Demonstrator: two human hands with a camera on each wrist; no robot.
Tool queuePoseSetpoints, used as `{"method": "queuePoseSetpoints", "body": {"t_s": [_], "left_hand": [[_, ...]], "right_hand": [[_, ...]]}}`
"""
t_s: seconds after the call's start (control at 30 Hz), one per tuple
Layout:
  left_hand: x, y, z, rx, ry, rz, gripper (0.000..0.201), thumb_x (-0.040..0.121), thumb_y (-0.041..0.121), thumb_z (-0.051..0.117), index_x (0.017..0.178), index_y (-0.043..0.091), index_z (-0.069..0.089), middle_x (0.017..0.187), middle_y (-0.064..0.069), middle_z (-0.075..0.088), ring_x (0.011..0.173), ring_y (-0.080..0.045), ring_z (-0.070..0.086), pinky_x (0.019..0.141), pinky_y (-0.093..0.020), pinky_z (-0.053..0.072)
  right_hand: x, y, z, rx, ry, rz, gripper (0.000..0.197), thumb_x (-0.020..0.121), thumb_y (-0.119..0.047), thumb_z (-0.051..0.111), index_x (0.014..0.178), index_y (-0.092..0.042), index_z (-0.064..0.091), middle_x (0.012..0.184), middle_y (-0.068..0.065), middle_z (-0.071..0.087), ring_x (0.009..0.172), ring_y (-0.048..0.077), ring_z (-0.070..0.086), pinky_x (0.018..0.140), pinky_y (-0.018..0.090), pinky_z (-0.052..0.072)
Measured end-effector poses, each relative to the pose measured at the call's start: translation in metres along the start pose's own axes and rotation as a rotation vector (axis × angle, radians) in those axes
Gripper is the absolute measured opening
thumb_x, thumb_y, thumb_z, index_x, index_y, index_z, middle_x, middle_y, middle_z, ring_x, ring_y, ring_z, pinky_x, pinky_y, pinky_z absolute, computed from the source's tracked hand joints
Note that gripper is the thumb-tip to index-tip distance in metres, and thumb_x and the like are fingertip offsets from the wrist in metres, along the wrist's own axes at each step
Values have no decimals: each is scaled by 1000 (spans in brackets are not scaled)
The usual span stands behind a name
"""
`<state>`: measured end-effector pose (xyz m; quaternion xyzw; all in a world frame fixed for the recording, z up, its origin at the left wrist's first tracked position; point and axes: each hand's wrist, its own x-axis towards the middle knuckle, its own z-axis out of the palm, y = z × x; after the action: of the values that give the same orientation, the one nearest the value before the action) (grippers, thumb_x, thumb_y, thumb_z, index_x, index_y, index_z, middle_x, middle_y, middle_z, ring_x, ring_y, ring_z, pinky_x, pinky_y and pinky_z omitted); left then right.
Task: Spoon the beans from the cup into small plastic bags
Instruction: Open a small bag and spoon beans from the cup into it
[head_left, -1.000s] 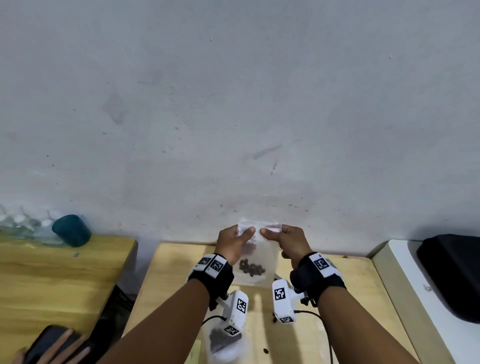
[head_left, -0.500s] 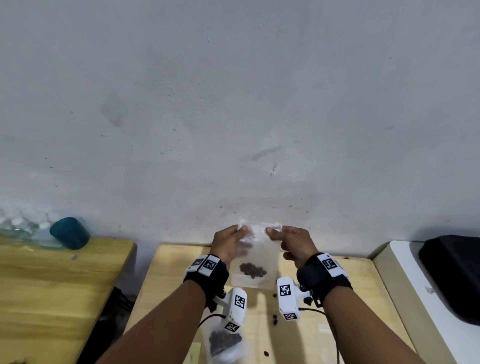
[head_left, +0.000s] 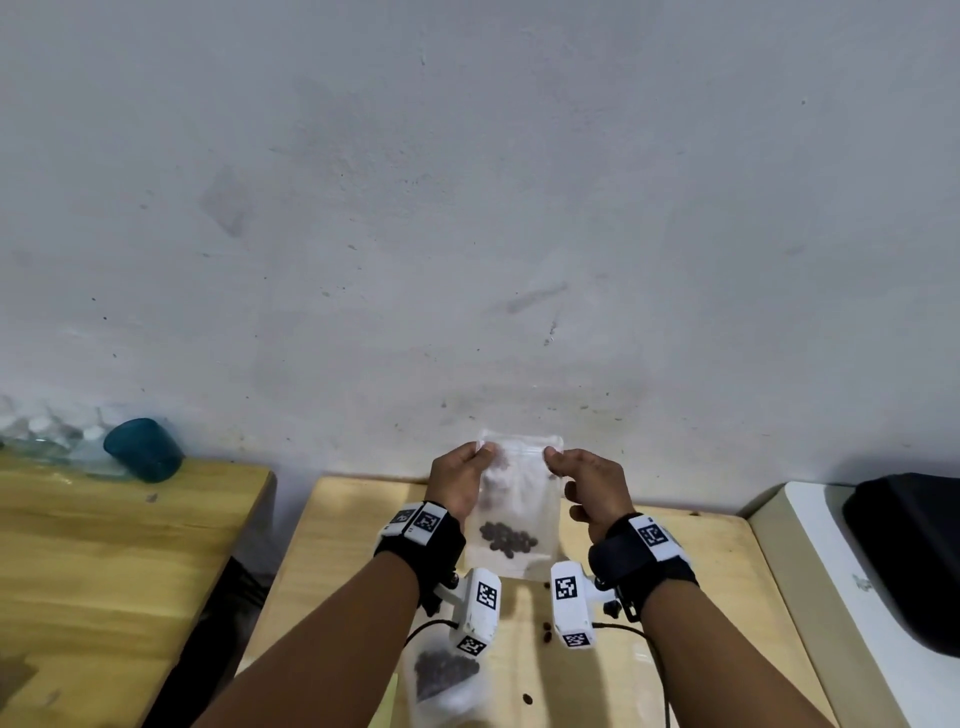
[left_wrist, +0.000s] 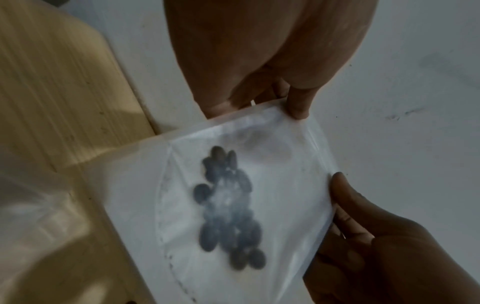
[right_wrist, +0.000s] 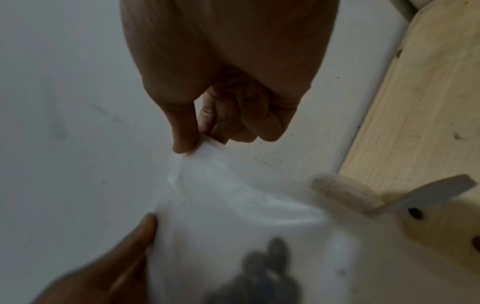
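A small clear plastic bag (head_left: 521, 493) hangs upright in front of the wall, above the far edge of the wooden table (head_left: 691, 561). A cluster of dark beans (head_left: 508, 538) sits near its bottom. My left hand (head_left: 483, 451) pinches the bag's top left corner and my right hand (head_left: 551, 457) pinches its top right corner. The left wrist view shows the left hand (left_wrist: 293, 107) on the bag (left_wrist: 259, 144), with the beans (left_wrist: 228, 207) blurred. In the right wrist view the right hand (right_wrist: 192, 144) pinches the bag (right_wrist: 228, 201).
A second bag with beans (head_left: 447, 675) lies on the table under my left wrist, with loose beans (head_left: 545, 631) nearby. A teal cup (head_left: 143, 449) and glass bottles (head_left: 41, 436) stand on the left table. A black object (head_left: 909, 545) rests on the white surface at right.
My two pinches have slid slightly apart along the bag's top edge, and the beans have settled lower in the bag. A hand with a phone at bottom left has left the view.
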<state>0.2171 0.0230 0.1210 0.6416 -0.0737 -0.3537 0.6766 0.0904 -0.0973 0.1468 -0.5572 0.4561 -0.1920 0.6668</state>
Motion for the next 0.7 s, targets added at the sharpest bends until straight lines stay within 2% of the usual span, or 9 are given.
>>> {"method": "queuePoseSetpoints", "body": {"t_s": [0.1, 0.17, 0.27, 0.33, 0.37, 0.43, 0.5, 0.6, 0.7], "left_hand": [[2, -7, -4, 69, 81, 37, 22, 91, 25, 62, 74, 13, 71, 74, 2, 71, 74, -19, 60, 79, -31, 49], [1, -14, -11, 112, 143, 42, 29, 91, 27, 61, 68, 9, 64, 70, -2, 64, 68, -20, 51, 71, -30, 44], [-3, -32, -29, 206, 195, -15, 30, 89, 31, 63, 65, 14, 60, 73, -5, 62, 68, -20, 50, 71, -30, 44], [-13, -43, -45, 206, 212, -117, 9, 82, 27, 70, 81, 22, 63, 82, -5, 66, 68, -21, 53, 69, -32, 49], [-20, -49, -52, 175, 208, -149, 16, 80, 17, 72, 90, 23, 62, 82, -6, 66, 66, -21, 53, 63, -32, 49], [-34, -68, -72, 167, 185, -150, 30, 76, -3, 68, 95, 19, 59, 77, -6, 64, 64, -22, 56, 56, -32, 49], [-50, -88, -89, 236, 152, -158, 28, 76, -11, 64, 82, 16, 64, 75, -7, 64, 66, -23, 58, 57, -32, 52], [-68, -119, -108, 286, 154, -280, 24, 78, -9, 65, 73, 14, 69, 74, -12, 65, 64, -23, 57, 61, -32, 52], [-77, -140, -124, 318, 159, -366, 16, 78, -5, 67, 88, 7, 71, 75, -11, 64, 62, -24, 56, 63, -32, 50]], "right_hand": [[-6, 9, 2, -66, 6, -76, 28, 79, -25, 80, 87, -19, 53, 67, -3, 58, 50, 14, 37, 42, 20, 28], [-12, 23, 4, -153, -76, -135, 34, 77, -14, 80, 79, -17, 46, 64, -2, 51, 46, 9, 40, 39, 17, 31], [-21, 52, 11, -338, -227, -94, 23, 74, -5, 80, 70, -13, 59, 62, -3, 55, 52, 9, 49, 42, 12, 36], [-25, 72, 16, -359, -220, -44, 13, 75, -5, 80, 79, -10, 69, 68, -4, 61, 63, 10, 56, 44, 9, 37], [-27, 81, 18, -363, -213, -36, 13, 75, -5, 80, 83, -9, 71, 72, -4, 63, 67, 11, 58, 45, 9, 38], [-32, 101, 23, -416, -243, -31, 15, 75, -2, 79, 86, -10, 72, 78, -1, 64, 74, 13, 60, 52, 10, 43], [-38, 121, 29, -512, -298, -10, 20, 74, 1, 78, 84, -15, 71, 79, 0, 63, 76, 16, 61, 62, 12, 49], [-46, 147, 38, -672, -382, 40, 27, 73, 1, 76, 83, -23, 70, 86, -1, 65, 85, 18, 62, 74, 25, 55], [-55, 167, 46, -813, -449, 68, 32, 73, -7, 77, 96, -27, 68, 102, -3, 62, 96, 16, 60, 80, 24, 48]]}}
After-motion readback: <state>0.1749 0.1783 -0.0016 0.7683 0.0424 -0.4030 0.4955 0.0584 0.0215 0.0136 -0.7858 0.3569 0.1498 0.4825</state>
